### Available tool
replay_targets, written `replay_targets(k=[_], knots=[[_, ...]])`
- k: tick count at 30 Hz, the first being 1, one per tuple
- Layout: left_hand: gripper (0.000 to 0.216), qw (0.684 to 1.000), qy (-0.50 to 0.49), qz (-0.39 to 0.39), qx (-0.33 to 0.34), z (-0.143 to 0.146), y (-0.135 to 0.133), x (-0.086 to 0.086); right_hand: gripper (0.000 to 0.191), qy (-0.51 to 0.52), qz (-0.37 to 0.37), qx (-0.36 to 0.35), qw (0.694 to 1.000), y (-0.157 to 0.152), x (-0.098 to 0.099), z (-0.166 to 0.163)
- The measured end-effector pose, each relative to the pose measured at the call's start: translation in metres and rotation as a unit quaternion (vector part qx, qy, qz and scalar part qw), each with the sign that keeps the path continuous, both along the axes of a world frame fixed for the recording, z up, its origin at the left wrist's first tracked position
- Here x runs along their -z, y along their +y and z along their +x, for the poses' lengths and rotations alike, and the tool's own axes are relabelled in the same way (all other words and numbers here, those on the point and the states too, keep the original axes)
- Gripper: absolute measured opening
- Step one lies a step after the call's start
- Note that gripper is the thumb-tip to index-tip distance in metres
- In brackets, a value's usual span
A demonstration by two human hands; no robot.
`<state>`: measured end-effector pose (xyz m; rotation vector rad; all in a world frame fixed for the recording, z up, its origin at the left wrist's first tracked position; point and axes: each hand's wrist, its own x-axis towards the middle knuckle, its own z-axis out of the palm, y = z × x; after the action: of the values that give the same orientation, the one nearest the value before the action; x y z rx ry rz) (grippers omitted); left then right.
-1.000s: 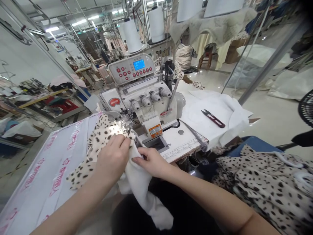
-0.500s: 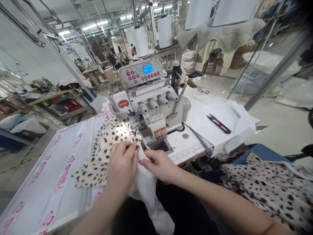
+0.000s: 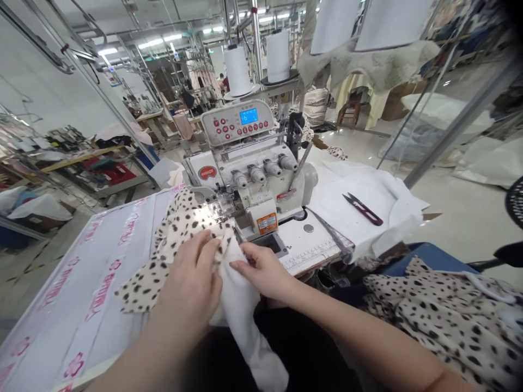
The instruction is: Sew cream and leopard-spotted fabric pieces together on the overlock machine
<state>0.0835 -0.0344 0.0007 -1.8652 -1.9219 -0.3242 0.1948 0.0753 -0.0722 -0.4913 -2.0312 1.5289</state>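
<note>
At the front edge of the table point(image 3: 81, 283), just before the sewing machine point(image 3: 261, 179), the left hand point(image 3: 192, 280) lay flat and open on the spotted cloth point(image 3: 175, 228). Its fingers stretched forward and pressed the cloth down where it met the white cloth point(image 3: 241, 305). The right hand point(image 3: 263, 272) sat just beside it, thumb and forefinger pinched shut on the near edge of the white cloth. The two hands were almost touching across the join.

The spotted cloth spread over the table to the left and ran forward to the machine's foot, where it was brightly lit. The white cloth hung down off the table edge toward the person's lap. A ruler point(image 3: 310, 253) ran along the table edge to the right of the hands. Farther right, a pair of thread clippers point(image 3: 363, 208) lay on a white sheet point(image 3: 384, 185) that covered that end of the table.

A pile of spotted cloth point(image 3: 441, 316) sat low at the right, partly over something blue point(image 3: 425, 253); whether that was a bin could not be told. Two thread cones point(image 3: 238, 71) stood on the rack behind the machine. On the floor at far left, a white bundle point(image 3: 38, 209) lay on top of a blue box point(image 3: 14, 238), whose inside was hidden.
</note>
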Motion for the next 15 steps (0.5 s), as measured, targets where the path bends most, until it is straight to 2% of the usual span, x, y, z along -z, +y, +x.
replay_targets(k=[1,4,6,8,10,13,15], knots=[[0.040,0.999,0.025,0.022,-0.015,0.002,-0.006,0.003,0.011,0.008,-0.021,0.001,1.000,-0.002,0.002,0.001],[0.046,0.993,0.078,0.083,-0.044,-0.002,-0.023,0.015,0.033,0.049,-0.080,0.004,0.996,-0.009,0.008,0.003],[0.046,0.990,0.105,0.092,-0.032,-0.013,-0.031,0.023,0.034,0.076,-0.096,0.005,0.993,-0.011,0.010,0.004],[0.043,0.990,0.121,0.068,0.002,-0.027,-0.036,0.026,0.028,0.079,-0.082,0.010,0.993,-0.013,0.010,0.005],[0.036,0.991,0.126,0.041,0.027,-0.036,-0.038,0.020,0.019,0.063,-0.052,0.015,0.997,-0.014,0.007,0.006],[0.013,0.994,0.110,0.015,-0.009,-0.030,-0.038,-0.004,0.016,0.060,-0.043,0.009,0.997,-0.015,0.000,0.005],[0.020,0.994,0.103,-0.037,-0.027,-0.013,-0.033,-0.018,0.015,0.084,-0.081,-0.008,0.993,-0.016,-0.006,0.005]])
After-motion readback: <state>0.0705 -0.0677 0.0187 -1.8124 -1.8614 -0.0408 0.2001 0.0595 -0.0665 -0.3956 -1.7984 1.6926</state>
